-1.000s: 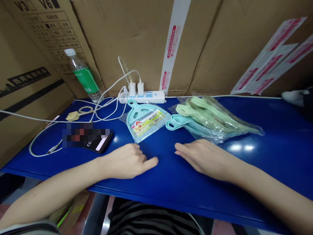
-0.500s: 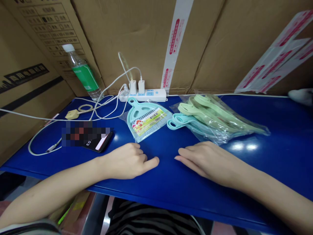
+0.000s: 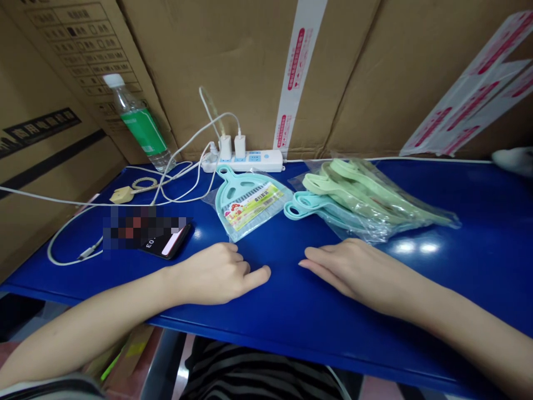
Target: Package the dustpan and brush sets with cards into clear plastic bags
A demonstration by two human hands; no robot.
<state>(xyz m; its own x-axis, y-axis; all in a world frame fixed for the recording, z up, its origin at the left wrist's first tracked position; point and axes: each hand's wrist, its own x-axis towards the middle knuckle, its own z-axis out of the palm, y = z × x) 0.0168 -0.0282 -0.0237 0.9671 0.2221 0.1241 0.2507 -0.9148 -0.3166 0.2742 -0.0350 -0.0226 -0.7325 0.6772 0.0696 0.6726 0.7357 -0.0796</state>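
Note:
My left hand (image 3: 222,275) rests on the blue table, closed, its fingers curled under and the thumb pointing right. Opposite it lies my right hand (image 3: 353,272), also closed, fingers folded and pressed together. Nothing shows in either hand. Just beyond my left hand is a light-blue dustpan and brush set (image 3: 250,200) in a clear bag with a printed label. Beyond my right hand, without visible contact, lies a pile of bagged dustpan sets, pale green ones (image 3: 358,191) on top of light-blue ones (image 3: 310,205).
A black phone (image 3: 166,244), partly pixelated, lies left of my left hand. Behind are tangled white cables (image 3: 183,197), a power strip (image 3: 266,161) with chargers and a leaning water bottle (image 3: 144,130). Cardboard (image 3: 233,61) walls the blue table's (image 3: 283,322) back and left.
Both hands stay in almost the same place and pose. The view has shifted very slightly; the dustpan sets have not moved.

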